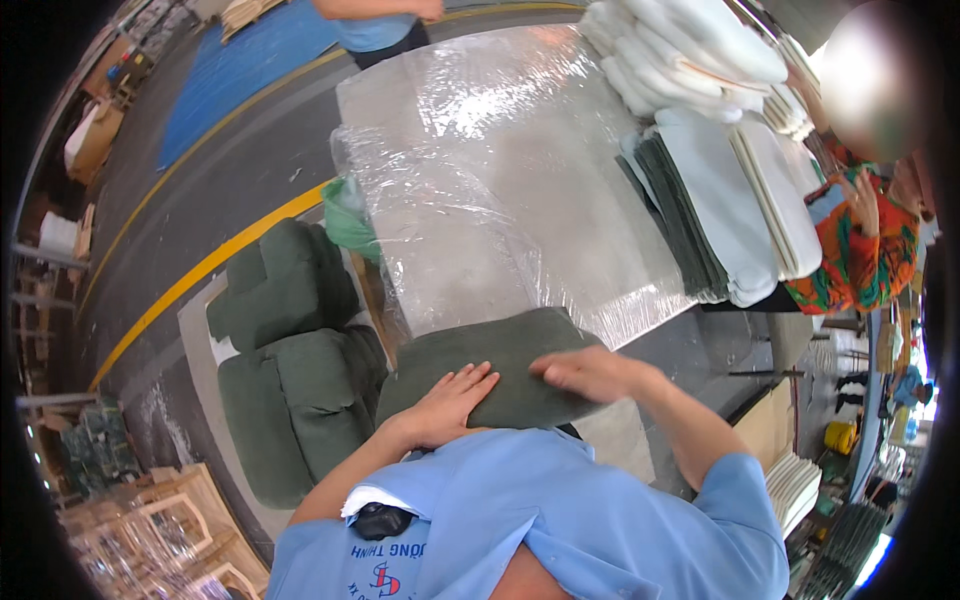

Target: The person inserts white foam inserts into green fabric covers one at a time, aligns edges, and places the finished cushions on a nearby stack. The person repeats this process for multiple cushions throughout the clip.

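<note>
A dark green fabric-covered cushion (500, 345) lies in front of my body, its far edge at the near edge of the plastic-covered table (480, 190). My left hand (455, 400) rests flat on its left part with the fingers spread. Over the cushion's right part, my right hand (590, 372) is held with its fingers stretched toward the left, slightly blurred. Nothing shows in either hand. Whether the right hand touches the fabric is hard to see.
Left of me sit stacked dark green cushions (285, 400) by a green plastic bag (350, 220). Stacked white and dark green pads (715, 205) and white padding (690, 55) fill the table's right side. A person in a patterned top (865, 250) stands right; another person (378, 30) stands beyond the table.
</note>
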The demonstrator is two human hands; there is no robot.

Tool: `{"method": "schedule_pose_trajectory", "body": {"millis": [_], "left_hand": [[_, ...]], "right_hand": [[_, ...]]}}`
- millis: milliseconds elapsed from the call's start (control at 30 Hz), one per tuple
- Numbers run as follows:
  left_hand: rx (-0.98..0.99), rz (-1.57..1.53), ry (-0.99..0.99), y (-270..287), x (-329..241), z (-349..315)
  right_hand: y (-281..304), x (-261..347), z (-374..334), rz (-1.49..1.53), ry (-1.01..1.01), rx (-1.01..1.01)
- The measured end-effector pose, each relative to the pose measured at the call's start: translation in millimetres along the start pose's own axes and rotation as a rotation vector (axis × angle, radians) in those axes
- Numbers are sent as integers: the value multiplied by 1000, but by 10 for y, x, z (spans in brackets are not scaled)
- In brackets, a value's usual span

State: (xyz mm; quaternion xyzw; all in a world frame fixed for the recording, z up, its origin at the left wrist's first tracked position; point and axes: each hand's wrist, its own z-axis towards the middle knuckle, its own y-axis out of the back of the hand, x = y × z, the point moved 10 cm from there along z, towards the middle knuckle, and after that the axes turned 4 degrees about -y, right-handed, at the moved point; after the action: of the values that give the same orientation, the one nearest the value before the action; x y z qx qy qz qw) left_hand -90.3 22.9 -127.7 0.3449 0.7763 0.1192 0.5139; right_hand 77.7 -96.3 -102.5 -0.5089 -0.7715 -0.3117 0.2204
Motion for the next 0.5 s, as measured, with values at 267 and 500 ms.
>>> {"method": "schedule_pose_trajectory", "body": {"millis": [267, 500], "left_hand": [[-23, -26, 81, -51, 315, 255], [-191, -78, 218, 125, 1057, 130]], "right_hand": [[-281, 125, 581, -343, 52, -60], [124, -386, 664, -60, 36, -263]]}}
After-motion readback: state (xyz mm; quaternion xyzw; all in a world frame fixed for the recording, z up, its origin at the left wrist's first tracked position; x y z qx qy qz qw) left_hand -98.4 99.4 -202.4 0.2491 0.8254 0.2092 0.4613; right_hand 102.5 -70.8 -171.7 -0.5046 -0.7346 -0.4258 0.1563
